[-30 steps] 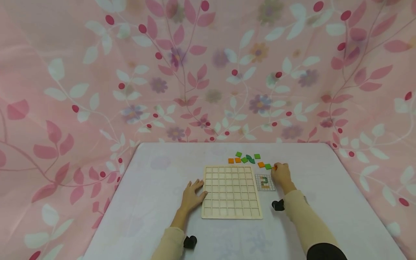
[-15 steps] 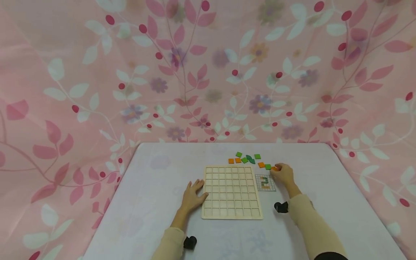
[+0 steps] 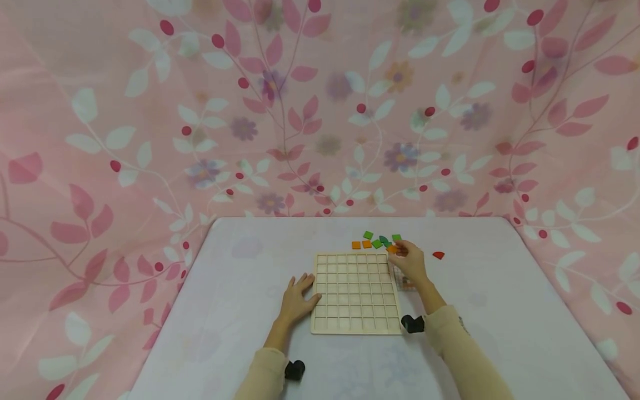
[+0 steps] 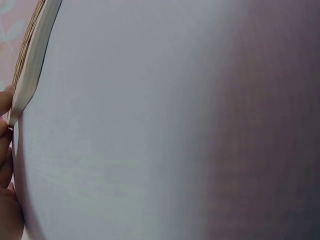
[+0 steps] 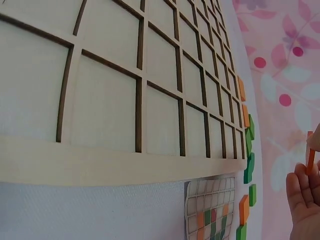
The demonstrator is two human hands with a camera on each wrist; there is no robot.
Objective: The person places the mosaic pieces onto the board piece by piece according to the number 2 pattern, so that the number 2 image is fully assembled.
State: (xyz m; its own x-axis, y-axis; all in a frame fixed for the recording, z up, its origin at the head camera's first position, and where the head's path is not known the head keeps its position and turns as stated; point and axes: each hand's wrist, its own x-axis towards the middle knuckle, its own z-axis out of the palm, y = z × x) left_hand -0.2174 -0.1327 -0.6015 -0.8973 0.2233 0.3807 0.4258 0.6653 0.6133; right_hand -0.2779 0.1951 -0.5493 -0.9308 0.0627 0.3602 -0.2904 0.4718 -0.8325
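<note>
My right hand (image 3: 411,262) pinches a thin orange tile (image 5: 310,155) between thumb and fingers, raised over the far right corner of the wooden grid board (image 3: 356,294). The small patterned card (image 5: 210,205) beside the board is partly covered by this hand in the head view. At the board's left edge my left hand (image 3: 295,304) rests with its fingers spread, the thumb reaching onto the frame. In the left wrist view only some fingertips (image 4: 5,102) show, right at the board's side. The board's cells hold no tiles.
Beyond the board lie several loose tiles: orange squares (image 3: 356,245), green squares (image 3: 368,235) and dark green curved pieces (image 3: 383,239). A red wedge-shaped tile (image 3: 438,255) lies on the white table (image 3: 250,266) farther right. Floral cloth (image 3: 320,111) hangs behind.
My right hand has picked up the orange tile right of the card and carried it left toward the board. The red tile has come into view. The left hand stays put.
</note>
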